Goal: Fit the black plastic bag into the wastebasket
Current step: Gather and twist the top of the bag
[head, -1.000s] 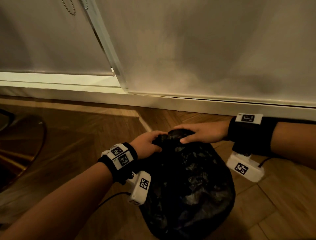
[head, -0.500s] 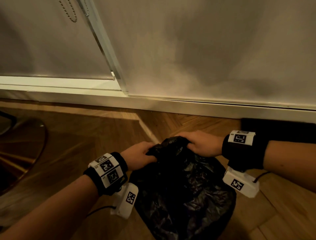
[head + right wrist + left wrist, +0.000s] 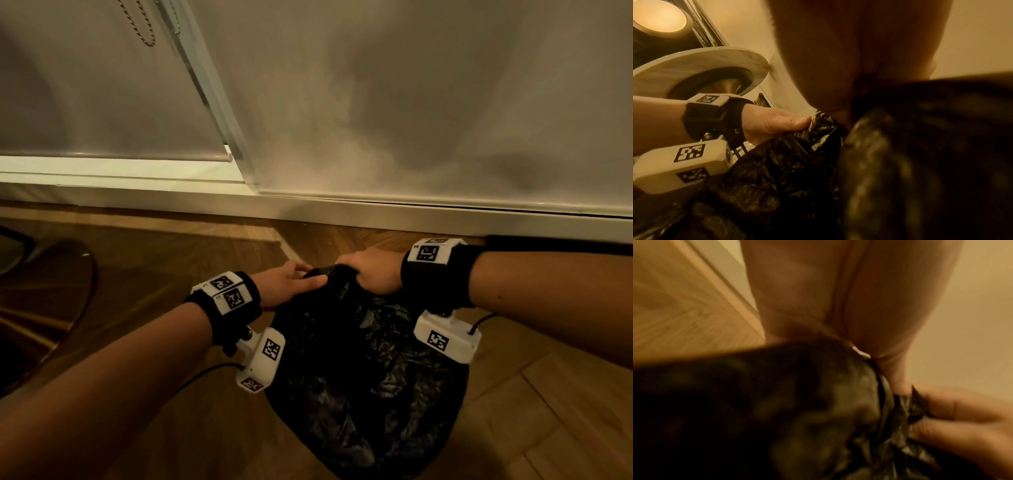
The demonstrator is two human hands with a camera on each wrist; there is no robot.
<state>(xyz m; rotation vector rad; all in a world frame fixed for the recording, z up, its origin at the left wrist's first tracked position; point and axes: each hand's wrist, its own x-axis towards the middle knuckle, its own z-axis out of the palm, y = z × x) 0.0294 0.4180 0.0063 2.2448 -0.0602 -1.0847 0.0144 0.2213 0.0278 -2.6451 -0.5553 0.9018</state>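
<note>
Closest to me, low in the head view, the crinkled black plastic bag (image 3: 370,370) lies draped over the round wastebasket, which it hides completely, so I can only judge the bin from the rounded bulk beneath; it stands on the herringbone wooden floor (image 3: 548,411). I judge the film is loose there because only the far edge is being worked. Further on, my left hand (image 3: 286,286) reaches to that far edge, fingers (image 3: 308,280) fairly straight, thumb and fingertips pinching a fold of plastic in the right wrist view. Just beside it my right hand (image 3: 371,274) has its fingers curled round a bunched gather, probably to pull slack over the rim. Beyond both runs the white skirting board (image 3: 376,214) under the pale wall (image 3: 411,102)
</note>
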